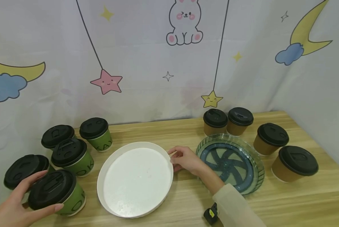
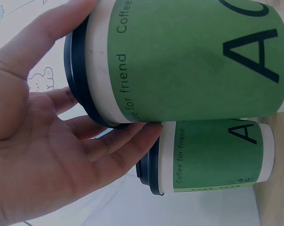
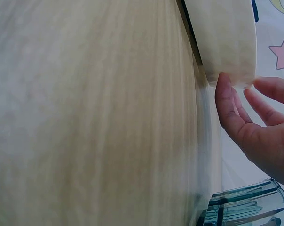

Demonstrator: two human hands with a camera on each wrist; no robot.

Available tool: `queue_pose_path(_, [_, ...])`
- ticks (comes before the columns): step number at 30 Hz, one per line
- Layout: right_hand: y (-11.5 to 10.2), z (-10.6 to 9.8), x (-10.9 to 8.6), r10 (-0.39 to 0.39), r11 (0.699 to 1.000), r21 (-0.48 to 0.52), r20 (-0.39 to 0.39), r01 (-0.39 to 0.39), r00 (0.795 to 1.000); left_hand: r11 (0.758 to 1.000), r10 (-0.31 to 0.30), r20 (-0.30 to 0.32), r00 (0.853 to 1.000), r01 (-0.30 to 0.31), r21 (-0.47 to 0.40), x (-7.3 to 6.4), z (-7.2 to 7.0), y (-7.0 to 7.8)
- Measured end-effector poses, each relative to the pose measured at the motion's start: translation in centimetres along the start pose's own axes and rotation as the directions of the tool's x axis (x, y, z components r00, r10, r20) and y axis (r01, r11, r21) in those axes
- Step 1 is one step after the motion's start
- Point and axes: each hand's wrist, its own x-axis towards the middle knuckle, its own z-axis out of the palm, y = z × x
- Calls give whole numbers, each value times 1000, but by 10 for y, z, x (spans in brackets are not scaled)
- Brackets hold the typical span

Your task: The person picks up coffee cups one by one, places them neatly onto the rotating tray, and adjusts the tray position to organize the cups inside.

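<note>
At the front left, my left hand (image 1: 16, 206) spans a green paper coffee cup (image 1: 76, 199) with a black lid, thumb on the near side and fingers on the far side. In the left wrist view its fingers (image 2: 116, 143) curl about the lid's edge, and a second green cup (image 2: 217, 155) stands behind. My right hand (image 1: 187, 160) pinches the right rim of a round white tray (image 1: 138, 179) between thumb and fingers. The right wrist view has the thumb at one face of the tray's side wall (image 3: 224, 42). The tray lies between the hands, nothing on it.
Several more green lidded cups (image 1: 85, 162) cluster at the left. A round clear glass dish (image 1: 258, 179) with a blue swirl sits right of the tray, beside my right forearm. Several brown lidded cups (image 1: 288, 170) stand behind and right of it. A printed curtain (image 1: 146, 104) closes the back.
</note>
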Motion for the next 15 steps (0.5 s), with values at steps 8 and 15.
queue_pose_path(8, [-1,0,-1,2,1000,3,4,-2,1000,1000,17,-63,998,-19,-21,-1,1,5])
queue_pose_path(15, [0,0,0,2,1000,1,5,-2,1000,999,18,-70,997,-20,-36,-5,-2,16])
